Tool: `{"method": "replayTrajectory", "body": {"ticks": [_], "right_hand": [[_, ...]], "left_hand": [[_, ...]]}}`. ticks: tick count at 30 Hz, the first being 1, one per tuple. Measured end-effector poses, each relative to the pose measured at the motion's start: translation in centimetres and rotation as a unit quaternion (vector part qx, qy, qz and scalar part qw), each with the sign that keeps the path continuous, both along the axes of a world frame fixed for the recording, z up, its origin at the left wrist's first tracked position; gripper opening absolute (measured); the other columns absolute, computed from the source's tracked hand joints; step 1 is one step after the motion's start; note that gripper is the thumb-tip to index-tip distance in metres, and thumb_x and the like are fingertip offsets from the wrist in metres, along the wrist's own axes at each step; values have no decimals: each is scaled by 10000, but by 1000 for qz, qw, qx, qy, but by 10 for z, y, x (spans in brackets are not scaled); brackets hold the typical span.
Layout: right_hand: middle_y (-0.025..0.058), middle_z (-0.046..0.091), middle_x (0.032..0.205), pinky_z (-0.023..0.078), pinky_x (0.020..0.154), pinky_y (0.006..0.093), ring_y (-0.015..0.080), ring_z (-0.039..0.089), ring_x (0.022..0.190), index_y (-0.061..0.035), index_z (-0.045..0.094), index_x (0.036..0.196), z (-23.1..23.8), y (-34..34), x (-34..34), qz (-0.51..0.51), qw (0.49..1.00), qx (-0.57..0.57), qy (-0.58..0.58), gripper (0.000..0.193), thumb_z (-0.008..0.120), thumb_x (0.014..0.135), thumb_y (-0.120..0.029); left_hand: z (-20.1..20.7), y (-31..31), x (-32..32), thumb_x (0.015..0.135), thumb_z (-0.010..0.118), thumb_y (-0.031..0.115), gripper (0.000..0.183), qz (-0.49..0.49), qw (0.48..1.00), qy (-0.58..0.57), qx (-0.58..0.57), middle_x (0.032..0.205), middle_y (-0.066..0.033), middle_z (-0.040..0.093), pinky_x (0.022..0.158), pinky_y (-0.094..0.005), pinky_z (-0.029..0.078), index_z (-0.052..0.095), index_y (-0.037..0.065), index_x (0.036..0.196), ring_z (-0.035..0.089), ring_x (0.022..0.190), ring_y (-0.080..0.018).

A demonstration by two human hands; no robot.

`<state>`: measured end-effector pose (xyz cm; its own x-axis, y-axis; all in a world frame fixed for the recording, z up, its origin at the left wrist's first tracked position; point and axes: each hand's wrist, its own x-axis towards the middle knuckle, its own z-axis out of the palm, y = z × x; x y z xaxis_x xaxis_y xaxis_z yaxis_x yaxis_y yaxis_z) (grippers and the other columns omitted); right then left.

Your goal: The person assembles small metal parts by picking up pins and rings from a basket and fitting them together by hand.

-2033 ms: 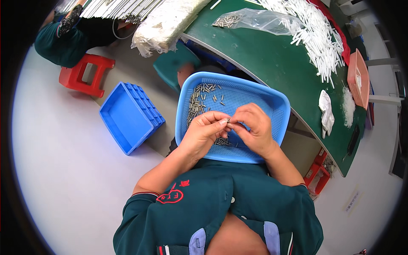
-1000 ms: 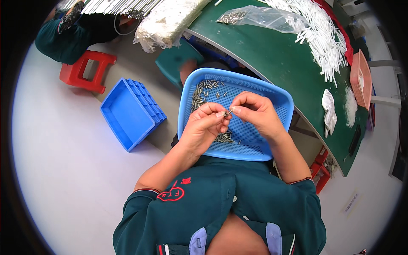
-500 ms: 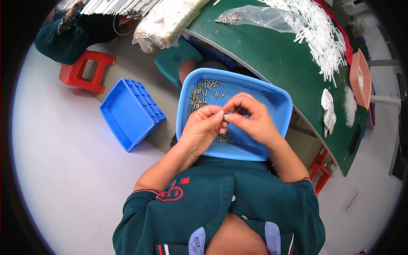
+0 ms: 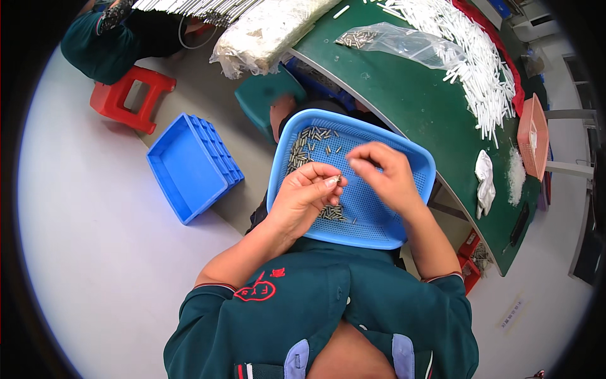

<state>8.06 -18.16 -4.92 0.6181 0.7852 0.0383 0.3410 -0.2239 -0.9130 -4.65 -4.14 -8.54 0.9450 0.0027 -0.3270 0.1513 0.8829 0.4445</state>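
Note:
A light-blue plastic basket (image 4: 420, 148) with perforated sides rests in front of me, and small silvery metal pins (image 4: 303, 150) lie loose along its left side. More pins (image 4: 331, 213) are heaped near its lower edge. Over the basket, my left hand (image 4: 306, 192) pinches a small metal pin (image 4: 338, 179) between thumb and forefinger, its other fingers curled. To its right, my right hand (image 4: 388, 178) is above the basket and apart from the left, thumb and forefinger tips drawn together. Whatever those right fingertips hold, if anything, is too small to make out.
A green table (image 4: 404, 95) curves along the right, bearing white sticks (image 4: 486, 95), a clear bag of metal pins (image 4: 360, 39) and a white glove (image 4: 484, 183). Blue stacked bins (image 4: 189, 170) and a red stool (image 4: 132, 98) stand left. Another person (image 4: 104, 44) sits far left.
My right hand has come away from the left, moving right and slightly up. My left hand keeps its pinch on the pin. The whole view has shifted slightly.

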Motion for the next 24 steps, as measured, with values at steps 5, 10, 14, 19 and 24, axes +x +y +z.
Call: {"method": "replayTrajectory", "body": {"ticks": [5,10,14,19,24], "right_hand": [[114,602,813,496,642,361,272,613,730,-72,639,950,-31,14,14,1,961,-152,-232,170,648,781,-89],[112,576,769,491,609,396,320,597,717,-90,626,930,-44,14,11,-1,949,-126,-288,179,668,756,-101],[90,581,768,472,607,322,235,587,685,-58,612,888,-35,12,10,-14,977,-88,-192,103,640,798,-100],[34,574,768,427,620,239,99,520,681,-13,599,864,-3,-1,-2,-50,986,-32,155,103,603,858,-116],[58,569,736,430,581,264,134,534,642,-12,598,815,8,-3,-13,-12,998,-6,57,115,625,833,-122]], "left_hand": [[-3,0,0,852,611,51,154,11,1000,-11,6,925,-95,627,703,-251,478,568,27,997,585,796,-124],[-2,0,2,866,586,60,126,12,999,1,-31,919,-95,618,709,-258,471,563,34,987,569,793,-127],[-4,0,2,875,573,71,111,13,999,0,-44,908,-87,613,696,-258,465,566,35,980,562,800,-127],[-6,1,1,875,575,81,96,-2,997,-5,-77,880,-77,610,662,-247,448,577,35,960,559,783,-123],[-3,0,2,873,579,81,93,-6,998,15,-65,864,-70,610,651,-244,449,581,33,952,562,759,-119]]}}
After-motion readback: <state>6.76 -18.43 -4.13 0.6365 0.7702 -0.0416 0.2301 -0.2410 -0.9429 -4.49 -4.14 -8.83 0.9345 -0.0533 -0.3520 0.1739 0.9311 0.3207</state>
